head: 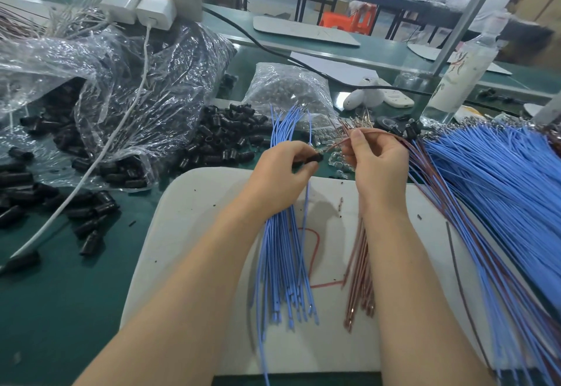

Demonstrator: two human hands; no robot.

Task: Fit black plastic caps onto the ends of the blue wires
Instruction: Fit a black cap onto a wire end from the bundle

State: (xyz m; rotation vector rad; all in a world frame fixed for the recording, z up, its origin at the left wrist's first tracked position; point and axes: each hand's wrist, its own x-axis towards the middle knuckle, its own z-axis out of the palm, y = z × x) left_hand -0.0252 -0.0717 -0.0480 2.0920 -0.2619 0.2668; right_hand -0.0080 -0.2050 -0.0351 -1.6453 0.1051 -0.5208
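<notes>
My left hand (pixel 280 170) grips a bundle of blue wires (pixel 285 264) that runs from above the hand down over the white board, and its fingertips pinch a black plastic cap (pixel 314 158). My right hand (pixel 376 161) pinches a brown wire (pixel 337 144) whose metal tip points at the cap's opening. That hand also holds a bundle of brown wires (pixel 361 282) hanging below the wrist. Loose black caps (pixel 218 140) lie heaped on the green table to the left.
A white board (pixel 194 234) lies under my forearms. A big pile of blue and brown wires (pixel 498 185) fans out on the right. Clear plastic bags (pixel 121 76) of caps, a white cable (pixel 91 170), a bag of small parts (pixel 288 88) and a bottle (pixel 458 82) stand behind.
</notes>
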